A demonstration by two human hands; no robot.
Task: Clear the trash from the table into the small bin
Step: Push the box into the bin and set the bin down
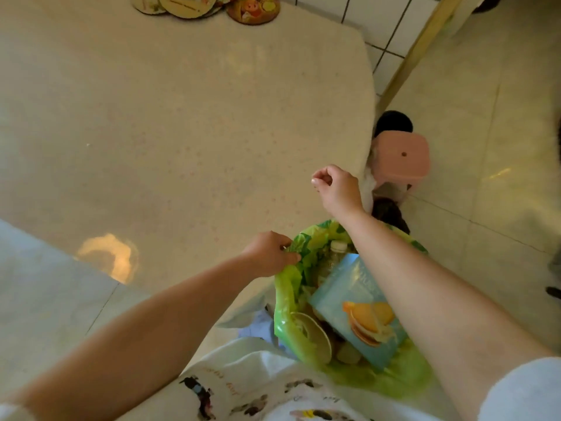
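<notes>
The small bin, lined with a green plastic bag [287, 302], stands at the table's near right edge. Inside lie a light blue snack box with a biscuit picture [358, 311], a clear plastic bottle with a white cap [334, 256] and a paper bowl [312, 335]. My left hand [270, 253] pinches the green bag's rim on the bin's left side. My right hand [337, 189] hovers above the table edge beyond the bin, fingers curled in with fingertips pinched; nothing visible is in it.
A beige table [182, 117] fills the left and centre. Round patterned coasters [182, 3] and a coloured bowl-like item [253, 9] sit at its far edge. A pink stool [400, 156] stands on the tiled floor to the right.
</notes>
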